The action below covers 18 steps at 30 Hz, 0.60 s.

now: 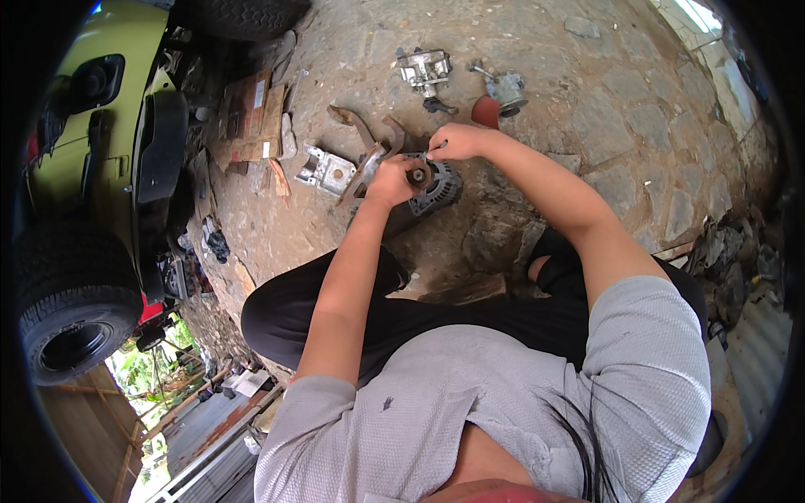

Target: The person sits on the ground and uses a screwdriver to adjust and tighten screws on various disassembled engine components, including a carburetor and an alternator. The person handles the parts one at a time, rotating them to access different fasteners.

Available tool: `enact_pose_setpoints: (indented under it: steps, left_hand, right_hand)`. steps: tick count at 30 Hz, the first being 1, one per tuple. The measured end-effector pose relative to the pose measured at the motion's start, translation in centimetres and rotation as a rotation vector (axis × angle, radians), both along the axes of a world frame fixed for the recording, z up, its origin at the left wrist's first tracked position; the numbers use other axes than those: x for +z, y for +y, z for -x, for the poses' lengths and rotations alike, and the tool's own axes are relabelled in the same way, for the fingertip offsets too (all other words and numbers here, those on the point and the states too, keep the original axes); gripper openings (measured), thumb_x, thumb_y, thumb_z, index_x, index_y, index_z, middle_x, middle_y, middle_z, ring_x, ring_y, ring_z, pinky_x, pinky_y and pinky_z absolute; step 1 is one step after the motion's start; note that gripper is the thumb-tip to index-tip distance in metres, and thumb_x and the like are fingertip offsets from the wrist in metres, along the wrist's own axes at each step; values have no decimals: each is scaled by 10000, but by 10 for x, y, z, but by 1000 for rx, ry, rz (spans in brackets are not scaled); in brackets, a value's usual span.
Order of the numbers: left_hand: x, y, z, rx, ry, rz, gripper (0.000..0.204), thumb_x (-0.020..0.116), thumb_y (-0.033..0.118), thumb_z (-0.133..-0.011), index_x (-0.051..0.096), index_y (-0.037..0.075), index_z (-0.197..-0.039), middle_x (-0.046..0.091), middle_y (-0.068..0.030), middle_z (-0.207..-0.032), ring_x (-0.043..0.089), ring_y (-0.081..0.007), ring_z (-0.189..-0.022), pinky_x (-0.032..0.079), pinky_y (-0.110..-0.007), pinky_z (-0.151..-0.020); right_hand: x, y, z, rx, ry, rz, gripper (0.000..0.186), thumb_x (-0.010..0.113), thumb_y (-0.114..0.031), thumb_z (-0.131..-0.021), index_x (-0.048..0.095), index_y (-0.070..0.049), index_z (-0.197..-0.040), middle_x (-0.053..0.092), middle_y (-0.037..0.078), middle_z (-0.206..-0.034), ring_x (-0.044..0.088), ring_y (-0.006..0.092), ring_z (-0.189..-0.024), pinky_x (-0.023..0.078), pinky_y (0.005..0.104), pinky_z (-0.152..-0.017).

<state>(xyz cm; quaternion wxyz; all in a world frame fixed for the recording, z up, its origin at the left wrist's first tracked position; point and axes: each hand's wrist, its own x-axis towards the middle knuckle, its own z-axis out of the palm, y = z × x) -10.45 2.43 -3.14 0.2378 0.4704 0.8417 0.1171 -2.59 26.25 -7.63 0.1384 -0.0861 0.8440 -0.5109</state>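
Note:
A grey finned alternator point(443, 191), with a round pulley end, sits on the ground in front of my crossed legs. My left hand point(392, 180) is closed round its left side, beside the pulley. Over the alternator's upper edge, my right hand point(455, 142) pinches a slim metal tool point(437, 147); its exact kind is too small to tell. A rusty curved metal bracket point(360, 126) lies just beyond my left hand. To the left of that hand rests a silver cast-metal housing point(329, 170).
Farther out on the stone ground lie a silver cast part point(426, 71), a grey round part point(510, 92) and a reddish-brown curved piece point(485, 111). Worn wooden boards point(246, 121) lie left, near a green vehicle point(105, 184). Scrap point(746, 268) is piled at right.

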Motion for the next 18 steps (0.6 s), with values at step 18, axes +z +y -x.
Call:
enact_pose_setpoints:
  steps: [18]
  left_hand:
    - [-12, -3, -7, -51, 21, 52, 769, 943, 97, -637, 665, 148, -1352, 655, -105, -1323, 656, -342, -1204, 554, -409, -1048]
  right_hand:
    - [2, -1, 4, 53, -37, -2, 317, 671, -335, -967, 784, -38, -981, 782, 74, -853, 732, 259, -825, 554, 409, -790]
